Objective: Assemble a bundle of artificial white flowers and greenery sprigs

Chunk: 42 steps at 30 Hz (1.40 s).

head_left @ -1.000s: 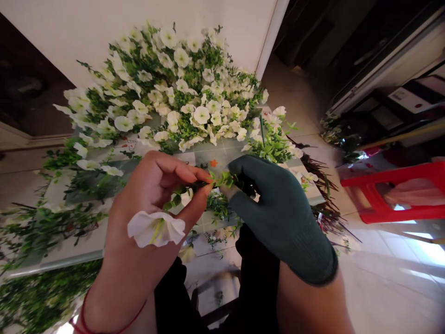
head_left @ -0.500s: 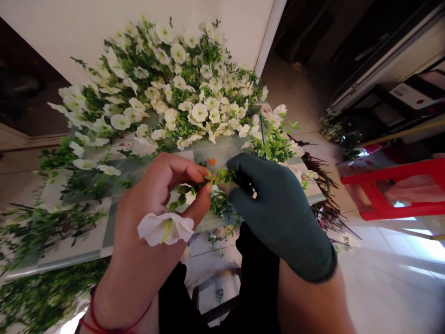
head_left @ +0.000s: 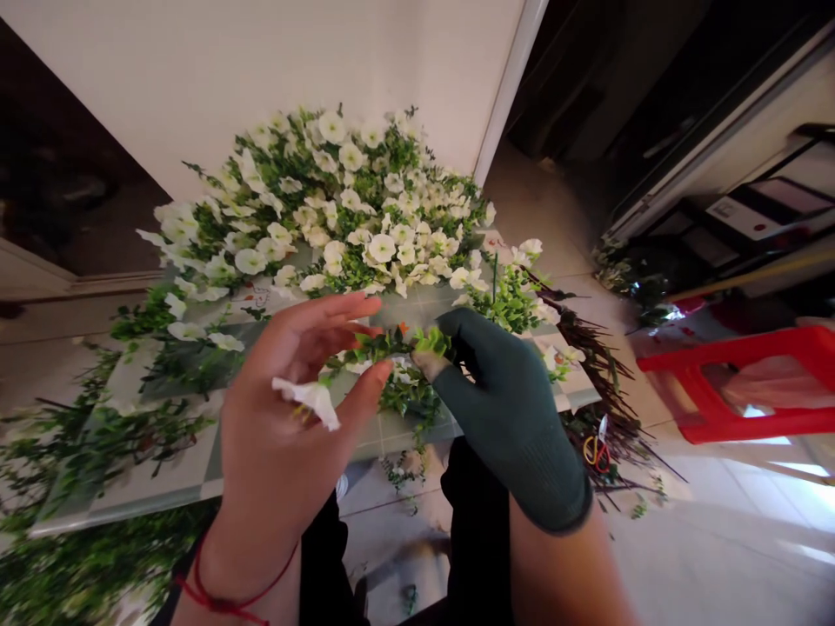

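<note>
Over the near edge of the worktop (head_left: 156, 478), the right hand (head_left: 512, 413) pinches a sprig (head_left: 384, 346); the left hand (head_left: 287, 448) has fingers loosely parted, with a flower (head_left: 313, 398) beside its thumb.

Pale wall (head_left: 365, 52) beyond the checked table's (head_left: 163, 478) far edge; red stool (head_left: 750, 348) past its right edge; tiled floor (head_left: 704, 539), sunlit.

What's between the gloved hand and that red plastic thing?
In the head view, the table's corner, dark stems, scissors and pale floor tiles lie between the gloved right hand and the red plastic thing.
</note>
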Each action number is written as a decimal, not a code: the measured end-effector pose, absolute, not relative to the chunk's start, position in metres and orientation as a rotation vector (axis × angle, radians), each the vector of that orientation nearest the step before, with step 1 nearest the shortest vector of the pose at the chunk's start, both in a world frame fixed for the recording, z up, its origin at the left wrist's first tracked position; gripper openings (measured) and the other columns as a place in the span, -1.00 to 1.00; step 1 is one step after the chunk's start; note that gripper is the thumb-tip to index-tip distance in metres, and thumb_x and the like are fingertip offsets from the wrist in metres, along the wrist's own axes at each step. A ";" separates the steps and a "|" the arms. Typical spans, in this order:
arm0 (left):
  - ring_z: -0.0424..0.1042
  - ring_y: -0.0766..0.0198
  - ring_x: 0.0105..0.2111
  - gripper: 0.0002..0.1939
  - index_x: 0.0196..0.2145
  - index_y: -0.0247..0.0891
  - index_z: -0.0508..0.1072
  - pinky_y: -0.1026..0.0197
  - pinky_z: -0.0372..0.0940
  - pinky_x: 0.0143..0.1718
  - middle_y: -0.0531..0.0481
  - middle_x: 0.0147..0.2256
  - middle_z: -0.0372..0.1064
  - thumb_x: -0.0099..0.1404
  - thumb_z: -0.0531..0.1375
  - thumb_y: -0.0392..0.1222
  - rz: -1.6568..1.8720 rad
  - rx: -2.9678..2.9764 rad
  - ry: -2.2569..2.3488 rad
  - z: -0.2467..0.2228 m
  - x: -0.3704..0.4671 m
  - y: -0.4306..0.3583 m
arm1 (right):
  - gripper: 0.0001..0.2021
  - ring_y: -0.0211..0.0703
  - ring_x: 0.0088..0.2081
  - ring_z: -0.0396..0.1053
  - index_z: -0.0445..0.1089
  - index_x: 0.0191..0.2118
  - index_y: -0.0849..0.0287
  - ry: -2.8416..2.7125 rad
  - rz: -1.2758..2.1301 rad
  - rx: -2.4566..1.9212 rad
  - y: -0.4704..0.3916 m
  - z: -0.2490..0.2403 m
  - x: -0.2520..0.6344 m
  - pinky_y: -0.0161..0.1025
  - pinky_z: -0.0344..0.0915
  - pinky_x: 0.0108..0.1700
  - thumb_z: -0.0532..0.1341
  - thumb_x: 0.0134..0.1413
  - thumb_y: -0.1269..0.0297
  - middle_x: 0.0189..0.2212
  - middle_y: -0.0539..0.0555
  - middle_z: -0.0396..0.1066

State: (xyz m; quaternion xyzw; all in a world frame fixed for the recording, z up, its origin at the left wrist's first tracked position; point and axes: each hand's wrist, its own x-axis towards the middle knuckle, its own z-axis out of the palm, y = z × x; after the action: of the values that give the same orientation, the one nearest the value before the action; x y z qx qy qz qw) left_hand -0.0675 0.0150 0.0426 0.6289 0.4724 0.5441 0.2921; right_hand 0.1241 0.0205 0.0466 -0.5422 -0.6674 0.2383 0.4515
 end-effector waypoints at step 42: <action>0.54 -0.10 -0.13 -0.79 -0.02 -0.08 0.70 -0.04 0.40 -0.05 -0.07 -0.23 0.55 0.38 0.45 -0.14 0.928 1.987 1.898 -0.032 -0.086 0.139 | -0.78 -0.07 -0.19 0.58 0.74 -0.13 0.11 -0.723 0.321 -1.243 0.019 0.025 0.131 -0.13 0.49 -0.07 0.56 0.16 0.15 -0.18 0.04 0.74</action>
State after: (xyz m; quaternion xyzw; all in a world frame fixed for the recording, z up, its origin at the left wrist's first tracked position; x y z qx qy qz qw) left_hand -0.0861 0.1393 -0.0321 0.6801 0.6496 0.3177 0.1204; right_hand 0.1305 0.0186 0.0246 -0.5667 -0.3296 0.1465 0.7408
